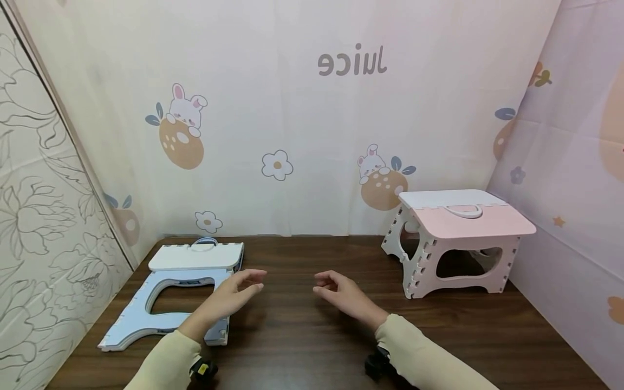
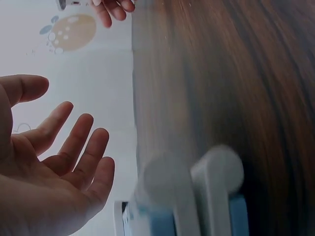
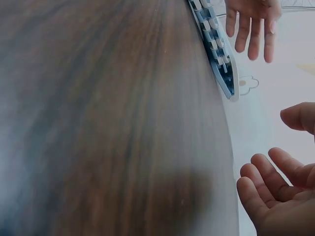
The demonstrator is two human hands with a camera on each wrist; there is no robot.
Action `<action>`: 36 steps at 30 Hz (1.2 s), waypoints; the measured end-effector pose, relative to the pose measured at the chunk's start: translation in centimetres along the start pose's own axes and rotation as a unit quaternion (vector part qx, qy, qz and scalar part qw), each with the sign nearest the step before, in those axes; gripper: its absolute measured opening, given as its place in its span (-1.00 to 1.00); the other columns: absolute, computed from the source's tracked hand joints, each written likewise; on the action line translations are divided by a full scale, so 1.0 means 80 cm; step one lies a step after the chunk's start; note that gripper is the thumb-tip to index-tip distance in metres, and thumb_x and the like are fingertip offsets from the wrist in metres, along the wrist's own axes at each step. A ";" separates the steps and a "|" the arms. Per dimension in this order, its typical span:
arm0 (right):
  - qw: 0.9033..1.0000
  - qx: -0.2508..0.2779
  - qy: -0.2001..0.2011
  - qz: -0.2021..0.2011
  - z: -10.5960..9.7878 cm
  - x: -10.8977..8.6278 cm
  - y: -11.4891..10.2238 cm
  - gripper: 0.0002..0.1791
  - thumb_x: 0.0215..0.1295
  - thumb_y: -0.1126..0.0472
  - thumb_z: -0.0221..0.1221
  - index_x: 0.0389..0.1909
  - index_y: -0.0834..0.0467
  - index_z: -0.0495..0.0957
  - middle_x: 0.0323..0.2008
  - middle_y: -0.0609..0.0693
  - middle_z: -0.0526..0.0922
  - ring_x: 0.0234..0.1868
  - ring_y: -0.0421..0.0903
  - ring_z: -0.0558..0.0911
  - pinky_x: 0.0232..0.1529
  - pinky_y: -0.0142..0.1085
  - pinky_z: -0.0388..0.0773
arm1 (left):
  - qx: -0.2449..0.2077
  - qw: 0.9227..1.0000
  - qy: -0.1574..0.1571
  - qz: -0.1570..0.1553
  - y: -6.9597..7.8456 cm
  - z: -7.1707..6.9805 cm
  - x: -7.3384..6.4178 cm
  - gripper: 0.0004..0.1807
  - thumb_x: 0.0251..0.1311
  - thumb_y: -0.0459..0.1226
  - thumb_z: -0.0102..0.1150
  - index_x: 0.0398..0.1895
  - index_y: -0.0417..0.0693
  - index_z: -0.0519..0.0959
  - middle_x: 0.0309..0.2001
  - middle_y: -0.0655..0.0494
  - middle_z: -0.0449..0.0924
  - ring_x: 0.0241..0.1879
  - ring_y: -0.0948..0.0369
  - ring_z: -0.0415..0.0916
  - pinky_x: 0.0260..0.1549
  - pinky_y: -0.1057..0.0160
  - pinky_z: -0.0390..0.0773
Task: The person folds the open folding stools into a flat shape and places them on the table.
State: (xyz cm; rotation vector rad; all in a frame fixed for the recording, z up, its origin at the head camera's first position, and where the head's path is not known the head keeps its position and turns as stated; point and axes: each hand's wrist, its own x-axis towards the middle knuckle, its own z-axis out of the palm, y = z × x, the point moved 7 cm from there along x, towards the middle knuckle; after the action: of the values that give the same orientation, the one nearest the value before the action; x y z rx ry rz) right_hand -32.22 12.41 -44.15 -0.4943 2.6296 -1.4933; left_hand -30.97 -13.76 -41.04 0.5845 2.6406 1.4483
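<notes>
My left hand (image 1: pixel 233 296) hovers over the right side of a folded blue-and-white step stool (image 1: pixel 161 323), its relaxed fingers pointing inward and holding nothing. The stool lies flat at the table's left, with a carry handle (image 1: pixel 205 241) at its far end. Over the middle of the table, my right hand (image 1: pixel 345 295) faces the left one, fingers loosely bent and nothing in them. To its right stands an unfolded pink-and-white step stool (image 1: pixel 475 222), legs spread, apart from the hand. In the left wrist view, the blue stool's rounded feet (image 2: pixel 216 172) show below the left palm.
Both stools sit on a dark brown wooden table (image 1: pixel 292 346). A printed curtain (image 1: pixel 312 124) hangs along the back edge, with another printed sheet (image 1: pixel 575 216) at the right. A panel with flower line drawings (image 1: pixel 44 227) borders the left side.
</notes>
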 end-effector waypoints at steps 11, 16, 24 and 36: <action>1.000 -0.005 0.001 0.011 -0.017 -0.019 0.005 -0.57 0.43 0.05 0.23 0.19 0.19 0.53 0.01 0.05 0.62 -0.01 -0.06 0.57 -0.09 -0.18 0.53 | 0.001 1.000 -0.012 0.019 0.018 0.027 0.012 -0.58 0.45 -0.06 0.12 0.29 0.03 0.51 0.19 -0.03 0.53 0.17 0.08 0.48 0.19 -0.06 0.42; 1.000 -0.018 0.005 0.013 -0.033 -0.027 0.009 -0.59 0.43 0.07 0.23 0.19 0.18 0.53 0.04 0.06 0.61 -0.01 -0.06 0.57 -0.09 -0.19 0.53 | -0.006 0.999 -0.026 0.027 0.029 0.041 0.019 -0.60 0.45 -0.10 0.12 0.28 0.05 0.52 0.22 -0.02 0.51 0.17 0.09 0.47 0.18 -0.07 0.42; 0.998 -0.047 0.032 0.035 -0.073 -0.040 0.021 -0.55 0.39 0.00 0.26 0.19 0.14 0.54 0.07 0.02 0.62 0.01 -0.08 0.58 -0.05 -0.17 0.54 | -0.014 0.998 -0.049 0.048 0.053 0.059 0.032 -0.61 0.45 -0.07 0.12 0.28 0.13 0.51 0.19 0.12 0.51 0.18 0.12 0.46 0.17 -0.05 0.42; 0.997 -0.052 0.052 0.022 -0.122 -0.067 0.020 -0.52 0.43 0.03 0.23 0.22 0.23 0.49 0.11 0.11 0.59 0.08 -0.01 0.57 0.05 -0.10 0.50 | -0.038 0.991 -0.085 0.099 0.088 0.097 0.049 -0.60 0.46 -0.12 0.10 0.31 0.08 0.49 0.19 0.09 0.50 0.19 0.07 0.47 0.13 0.05 0.47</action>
State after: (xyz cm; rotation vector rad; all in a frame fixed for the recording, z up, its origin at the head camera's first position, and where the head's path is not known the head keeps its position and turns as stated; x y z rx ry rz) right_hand -29.68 22.89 -40.84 -0.3719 2.7902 -1.4119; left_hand -30.62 -2.74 -39.04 0.9395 2.4446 1.4668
